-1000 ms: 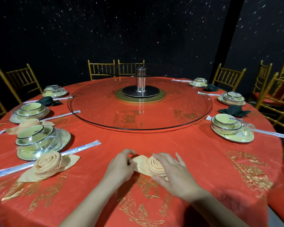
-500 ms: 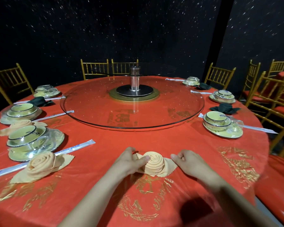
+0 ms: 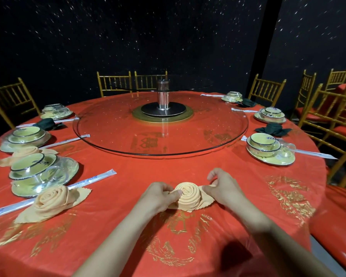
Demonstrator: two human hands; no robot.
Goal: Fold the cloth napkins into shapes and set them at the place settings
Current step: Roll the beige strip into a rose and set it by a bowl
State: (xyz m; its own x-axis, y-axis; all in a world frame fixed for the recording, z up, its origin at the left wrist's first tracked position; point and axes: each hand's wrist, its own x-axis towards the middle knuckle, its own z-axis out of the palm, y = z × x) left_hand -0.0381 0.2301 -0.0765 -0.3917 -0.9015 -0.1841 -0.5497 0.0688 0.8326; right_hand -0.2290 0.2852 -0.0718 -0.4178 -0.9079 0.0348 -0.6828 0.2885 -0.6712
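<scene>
napkin [image 3: 188,197]: rose-shaped, lower centre of bench [image 3: 128,176]
my left hand [image 3: 158,194]: pinches its roll
my right hand [image 3: 225,186]: pinches its flap

Your one head-worn camera is looking forward and down over the worktop [image 3: 128,176], sitting close to its near edge.

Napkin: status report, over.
Rolled napkin on table. Its roll in left grip, leaf pinched in right grip. Dishes left, apart.
</scene>
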